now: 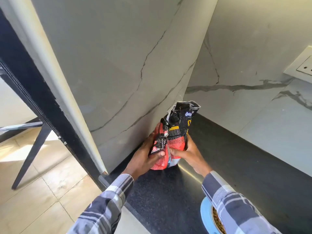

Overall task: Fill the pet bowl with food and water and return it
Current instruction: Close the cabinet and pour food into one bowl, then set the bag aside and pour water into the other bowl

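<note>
— Two marble-look wall panels (118, 65) meet in a corner above a black speckled countertop (162, 200), yes?

— Yes, and the counter runs along the right-hand wall, where a white socket plate (302, 66) sits near the edge of view. On the left, beige floor tiles (42, 191) and a black chair leg (32, 152) show beyond a dark door frame (33, 92).

— Where is the food bag?

— A red and black pet food bag (175, 132) stands upright on the counter, right in the corner, its torn top crumpled open.

— Who holds it?

— Both hands, in plaid sleeves. The left hand (145, 157) is clamped on the bag's left side, thumb pressed across the front. The right hand (187, 154) grasps the right side low down, fingers wrapped around the back.

— And the bowl?

— A blue pet bowl (206, 213) rests on the counter near the bottom edge, partly hidden under the right sleeve. Brown kibble (217, 220) lies in its metal insert.
</note>
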